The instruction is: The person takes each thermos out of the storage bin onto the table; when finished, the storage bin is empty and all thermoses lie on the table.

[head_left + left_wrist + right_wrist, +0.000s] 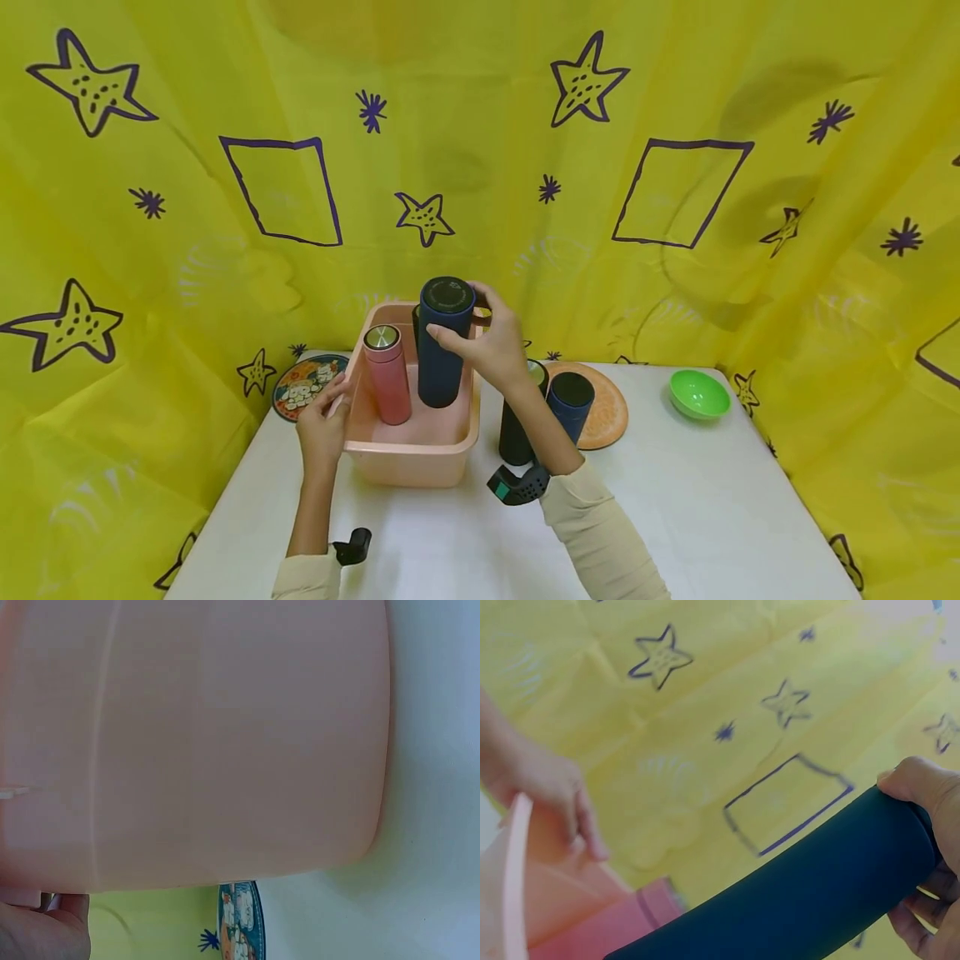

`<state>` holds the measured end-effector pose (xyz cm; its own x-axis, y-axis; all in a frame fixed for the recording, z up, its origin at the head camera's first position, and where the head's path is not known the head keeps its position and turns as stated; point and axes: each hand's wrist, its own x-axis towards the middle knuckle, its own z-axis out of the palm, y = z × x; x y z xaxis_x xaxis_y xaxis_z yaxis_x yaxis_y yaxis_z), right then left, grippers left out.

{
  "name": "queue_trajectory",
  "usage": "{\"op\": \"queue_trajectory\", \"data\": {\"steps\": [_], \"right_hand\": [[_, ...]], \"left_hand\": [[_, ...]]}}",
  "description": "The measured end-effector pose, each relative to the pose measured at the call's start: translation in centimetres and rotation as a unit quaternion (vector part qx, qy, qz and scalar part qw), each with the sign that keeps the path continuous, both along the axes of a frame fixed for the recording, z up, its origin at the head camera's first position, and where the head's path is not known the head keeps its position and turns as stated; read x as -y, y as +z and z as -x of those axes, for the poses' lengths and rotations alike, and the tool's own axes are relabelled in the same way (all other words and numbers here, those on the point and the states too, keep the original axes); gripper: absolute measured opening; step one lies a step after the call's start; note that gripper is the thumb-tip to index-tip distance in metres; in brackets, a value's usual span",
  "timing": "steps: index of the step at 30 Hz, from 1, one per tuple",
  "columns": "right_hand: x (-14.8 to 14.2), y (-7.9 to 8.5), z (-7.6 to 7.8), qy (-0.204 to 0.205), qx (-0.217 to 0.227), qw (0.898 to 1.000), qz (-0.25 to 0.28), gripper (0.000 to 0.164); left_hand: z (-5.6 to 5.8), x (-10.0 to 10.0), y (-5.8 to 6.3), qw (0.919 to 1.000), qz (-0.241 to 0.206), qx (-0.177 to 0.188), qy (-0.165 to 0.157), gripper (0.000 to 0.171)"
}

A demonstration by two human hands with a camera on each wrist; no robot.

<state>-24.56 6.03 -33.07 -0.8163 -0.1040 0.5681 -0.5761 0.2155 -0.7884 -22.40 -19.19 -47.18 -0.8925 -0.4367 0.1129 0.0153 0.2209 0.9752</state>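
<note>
Right hand grips tall navy cylindrical bottle near-upright over right half of peach rectangular plastic tub, left hand pinching its left rim; judged loading step, next calling for straight lowering and release.

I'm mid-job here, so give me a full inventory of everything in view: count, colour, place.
Tub: one, pale pink, on the table
Pink bottle: one, pink, inside the tub
Held bottle: one, dark blue, at the tub, in the right hand
Hidden bottle: one, dark, mostly behind the held bottle
Black bottle: one, black, right of the tub
Blue bottle: one, dark blue, beside the black bottle
Round mat: one, orange, behind the blue bottle
Patterned disc: one, multicoloured, left of the tub
Bowl: one, green, far right
Table: one, white, underneath
Curtain: yellow, purple drawings, surrounding
Wrist cameras: two, black
Sleeves: two, cream
Hands: two, left gripping the tub's rim
</note>
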Motion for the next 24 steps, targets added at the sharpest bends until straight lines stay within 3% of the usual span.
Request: {"op": "queue_trajectory", "data": {"steps": [10,17,24], "right_hand": [[-2.6,2.6,-2.9,-0.025,-0.035,0.999,0.0,0.063],[-4.1,2.8,-4.6,-0.044,-0.018,0.999,-0.008,0.065],[-5.0,2.0,-6.0,-0.058,-0.013,0.998,-0.012,0.062]], "left_hand": [[0.1,0.0,-0.2,0.9999,0.001,-0.014,0.005,0.026],[0.2,-0.1,-0.8,0.9984,0.03,-0.043,0.02,0.023],[0.3,0.1,-0.8,0.9982,0.026,-0.05,0.02,0.023]]}}
